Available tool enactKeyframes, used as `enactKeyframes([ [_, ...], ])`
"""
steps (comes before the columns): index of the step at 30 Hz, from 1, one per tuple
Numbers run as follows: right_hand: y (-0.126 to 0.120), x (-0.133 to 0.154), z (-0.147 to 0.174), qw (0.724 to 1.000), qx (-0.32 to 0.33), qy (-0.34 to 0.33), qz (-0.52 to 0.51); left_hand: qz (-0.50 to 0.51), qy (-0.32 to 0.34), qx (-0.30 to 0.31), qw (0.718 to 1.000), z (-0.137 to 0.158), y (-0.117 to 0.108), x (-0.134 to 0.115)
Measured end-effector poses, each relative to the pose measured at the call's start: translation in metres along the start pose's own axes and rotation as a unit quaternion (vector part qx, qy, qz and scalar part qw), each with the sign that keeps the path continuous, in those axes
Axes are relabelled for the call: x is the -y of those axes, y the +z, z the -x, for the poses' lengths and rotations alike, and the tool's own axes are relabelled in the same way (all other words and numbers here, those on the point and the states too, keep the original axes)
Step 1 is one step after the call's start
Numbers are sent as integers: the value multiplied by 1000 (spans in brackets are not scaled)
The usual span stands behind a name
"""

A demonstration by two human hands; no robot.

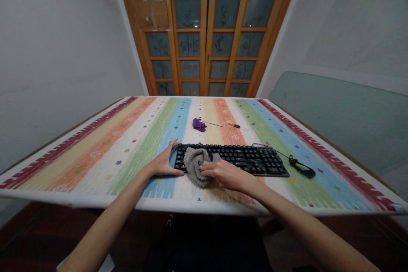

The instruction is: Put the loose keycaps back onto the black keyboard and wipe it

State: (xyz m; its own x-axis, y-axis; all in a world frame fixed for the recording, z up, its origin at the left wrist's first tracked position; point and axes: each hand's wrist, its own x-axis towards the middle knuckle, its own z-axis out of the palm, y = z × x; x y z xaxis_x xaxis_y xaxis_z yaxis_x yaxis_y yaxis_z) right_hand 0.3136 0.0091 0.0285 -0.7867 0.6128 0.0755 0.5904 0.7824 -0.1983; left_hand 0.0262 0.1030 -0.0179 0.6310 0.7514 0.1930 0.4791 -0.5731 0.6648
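Note:
A black keyboard [255, 159] lies flat on the striped tablecloth, close to the table's near edge. My left hand [163, 161] grips its left end, with the thumb at the front edge and the fingers at the back. In my right hand [223, 173] is a bunched grey cloth [195, 163], pressed on the left part of the keys. The cloth covers some of those keys and hangs over the front edge. My right fingers are closed into its folds.
Behind the keyboard lie a crumpled purple cloth [199, 125], a thin dark stick [213, 123] and a small black-and-clear item [236, 126]. The bundled keyboard cable [301, 167] rests at the right. Wooden doors [207, 42] stand beyond the table, and a greenish panel [334, 114] is at right.

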Motion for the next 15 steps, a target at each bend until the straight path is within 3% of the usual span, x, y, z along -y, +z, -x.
enactKeyframes([
  [3,-26,-9,6,1000,19,7,-23,-6,3,3,1000,0,0,2],
  [6,-41,-29,-1,990,-109,77,-41,-8,7,2,1000,0,0,3],
  [9,-31,-48,-21,967,-224,120,-17,-16,5,-1,1000,1,1,2],
  [11,-15,-54,-35,967,-215,139,4,-20,5,0,1000,1,1,1],
  [15,11,-51,-48,983,-94,153,43,-26,8,-5,1000,0,1,-1],
])
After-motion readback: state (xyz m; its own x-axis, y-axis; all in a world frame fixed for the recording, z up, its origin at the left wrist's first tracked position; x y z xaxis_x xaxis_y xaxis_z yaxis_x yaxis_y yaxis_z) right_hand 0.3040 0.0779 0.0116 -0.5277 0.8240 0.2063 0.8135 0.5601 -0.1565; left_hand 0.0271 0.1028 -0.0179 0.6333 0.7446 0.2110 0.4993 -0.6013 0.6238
